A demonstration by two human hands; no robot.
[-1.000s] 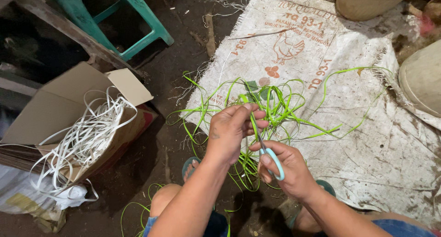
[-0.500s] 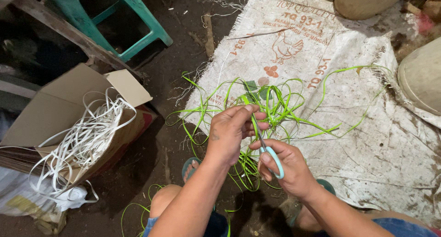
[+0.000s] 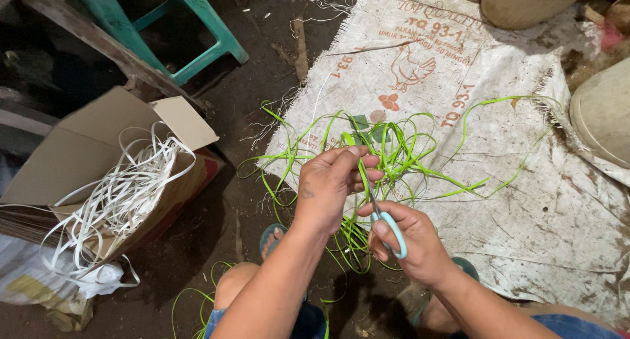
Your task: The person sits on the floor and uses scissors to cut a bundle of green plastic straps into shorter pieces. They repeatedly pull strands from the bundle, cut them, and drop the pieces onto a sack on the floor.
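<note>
Our left hand (image 3: pixel 331 185) pinches green strips (image 3: pixel 394 152) — our right hand (image 3: pixel 410 244) grips scissors (image 3: pixel 387 224) (light-blue handles). Blades point up-left, away from us, into the pinch.

Tangled bright-green strips (image 3: pixel 400 155) bunched w/ light-blue-handled scissors (image 3: pixel 390 227) upright among them, over white woven sack.

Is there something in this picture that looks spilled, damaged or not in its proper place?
White strips spill over the edge of the open cardboard box toward the floor. The woven sack is stained, with frayed edges. Green strips lie tangled beneath both hands.
</note>
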